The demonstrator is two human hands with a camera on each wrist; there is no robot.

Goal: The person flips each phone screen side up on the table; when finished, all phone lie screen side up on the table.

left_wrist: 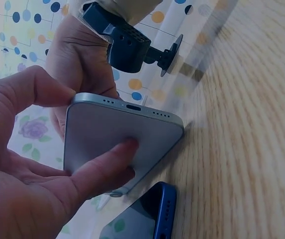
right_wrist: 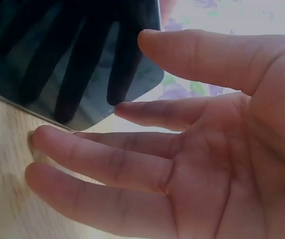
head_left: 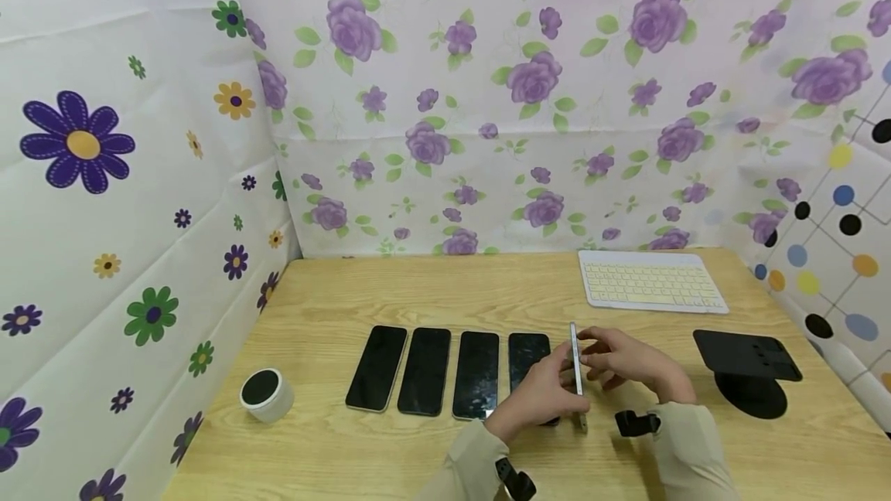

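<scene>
A silver-backed smartphone (head_left: pixel 576 362) stands on its long edge on the wooden table, its screen facing right. My left hand (head_left: pixel 539 393) grips it: in the left wrist view the thumb lies at a corner of the port end and the fingers press the pale back (left_wrist: pixel 100 132). On the screen side is my right hand (head_left: pixel 629 366), fingers spread and loosely bent. In the right wrist view its thumb and index fingertips are right at the edge of the dark screen (right_wrist: pixel 95 55), which reflects the fingers. A blue-edged phone (left_wrist: pixel 168 209) lies beside the left hand.
Several dark phones lie face up in a row, with one phone (head_left: pixel 377 369) at the left end. Further left stands a small white cylinder (head_left: pixel 274 400) with a black top. A white keyboard (head_left: pixel 654 284) lies back right, and a black stand (head_left: pixel 748 366) stands right of the hands.
</scene>
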